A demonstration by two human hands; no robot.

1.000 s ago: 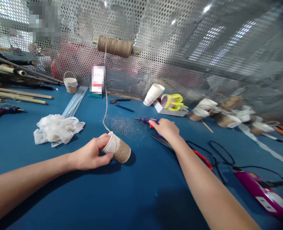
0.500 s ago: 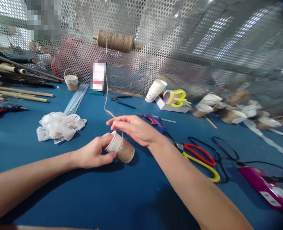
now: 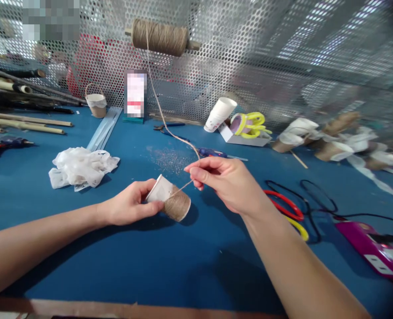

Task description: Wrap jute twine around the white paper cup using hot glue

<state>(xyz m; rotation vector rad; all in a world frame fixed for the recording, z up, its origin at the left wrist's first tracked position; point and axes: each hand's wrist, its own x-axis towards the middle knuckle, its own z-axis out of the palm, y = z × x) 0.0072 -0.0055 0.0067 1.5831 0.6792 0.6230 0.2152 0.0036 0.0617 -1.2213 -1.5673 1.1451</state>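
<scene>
My left hand grips a white paper cup by its rim end, the thumb on its near side. The cup lies tilted, its base pointing right, and brown twine is wound round its lower part. From the wound part a strand of twine runs up to my right hand, which pinches it between thumb and fingers. Beyond the fingers the strand loops back to a twine spool on a rod at the mesh wall. A blue glue gun lies partly hidden behind my right hand.
On the blue table, crumpled white lace lies left, near glue sticks. Pliers, stacked paper cups and a white box stand behind. Scissors, cords and a purple power strip are at right.
My right hand has moved right, away from the cup, and closed on the twine. The strand now stretches taut from the cup to my fingers. My left hand keeps holding the cup.
</scene>
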